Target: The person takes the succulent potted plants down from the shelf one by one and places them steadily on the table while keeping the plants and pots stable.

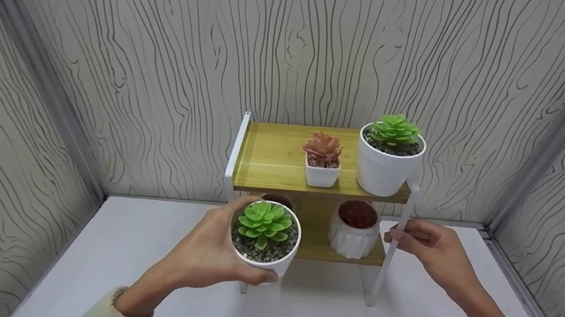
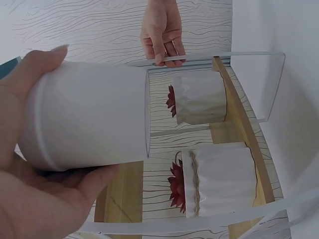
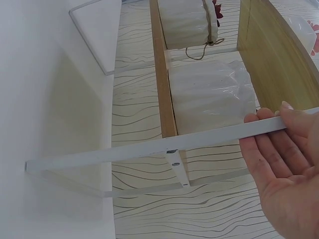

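Left hand [image 1: 201, 248] clamped round white-potted green succulent [image 1: 266, 233], held before two-tier wooden shelf [image 1: 275, 152]. Right hand [image 1: 432, 252], well apart, pinching shelf's white side frame [image 1: 388, 260]. Above right hand, second green succulent [image 1: 389, 155]; beside it, small pinkish succulent [image 1: 323, 161]. Between hands, lower tier, white faceted pot [image 1: 353, 240]; behind left hand, seemingly twine-tied pot [image 2: 223, 180], mostly hidden from above.

Left hand [image 1: 212, 249] in a wide curl, half-hidden fingers [image 2: 101, 180] probably bent; right hand [image 1: 437, 252] in a pinch
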A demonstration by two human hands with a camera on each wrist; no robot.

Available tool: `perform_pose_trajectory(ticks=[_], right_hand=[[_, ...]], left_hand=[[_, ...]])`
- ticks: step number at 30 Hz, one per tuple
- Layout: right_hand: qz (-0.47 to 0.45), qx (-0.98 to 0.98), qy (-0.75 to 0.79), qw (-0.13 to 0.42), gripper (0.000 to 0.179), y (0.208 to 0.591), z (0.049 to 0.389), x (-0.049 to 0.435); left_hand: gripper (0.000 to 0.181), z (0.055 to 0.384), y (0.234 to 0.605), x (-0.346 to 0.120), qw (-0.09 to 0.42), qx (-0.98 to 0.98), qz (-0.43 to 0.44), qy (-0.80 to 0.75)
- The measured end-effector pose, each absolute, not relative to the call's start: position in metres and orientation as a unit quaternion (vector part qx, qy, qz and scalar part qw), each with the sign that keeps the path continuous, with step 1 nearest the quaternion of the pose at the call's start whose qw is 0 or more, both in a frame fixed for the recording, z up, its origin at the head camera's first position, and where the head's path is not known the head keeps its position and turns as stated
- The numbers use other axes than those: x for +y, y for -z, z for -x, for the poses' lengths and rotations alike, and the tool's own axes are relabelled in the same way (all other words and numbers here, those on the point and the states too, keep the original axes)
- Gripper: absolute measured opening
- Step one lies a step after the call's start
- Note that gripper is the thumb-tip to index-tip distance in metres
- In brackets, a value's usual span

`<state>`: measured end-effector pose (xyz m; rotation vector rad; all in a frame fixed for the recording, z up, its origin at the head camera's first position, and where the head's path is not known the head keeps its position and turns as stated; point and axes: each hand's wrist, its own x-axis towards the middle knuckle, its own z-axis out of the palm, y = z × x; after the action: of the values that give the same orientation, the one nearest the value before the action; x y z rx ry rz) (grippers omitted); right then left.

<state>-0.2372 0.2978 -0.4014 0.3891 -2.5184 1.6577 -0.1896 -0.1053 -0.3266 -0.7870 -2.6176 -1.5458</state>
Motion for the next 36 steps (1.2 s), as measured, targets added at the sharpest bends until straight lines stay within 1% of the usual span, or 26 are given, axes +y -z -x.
perform_pose_trajectory(ticks=[14,23,36], right_hand=[[-0.118,-0.832,-0.541,0.046,0.03,0.402,0.239,0.297],[-0.123,-0.833,-0.536,0.052,0.03,0.405,0.238,0.299],[-0.117,-0.836,-0.534,0.05,0.03,0.406,0.238,0.299]], left_hand=[[0.097,0.191,0.35,-0.11,-0.02,-0.818,0.227,0.528],[0.098,0.192,0.361,-0.114,-0.013,-0.804,0.218,0.554],[0.093,0.194,0.386,-0.12,-0.004,-0.81,0.218,0.544]])
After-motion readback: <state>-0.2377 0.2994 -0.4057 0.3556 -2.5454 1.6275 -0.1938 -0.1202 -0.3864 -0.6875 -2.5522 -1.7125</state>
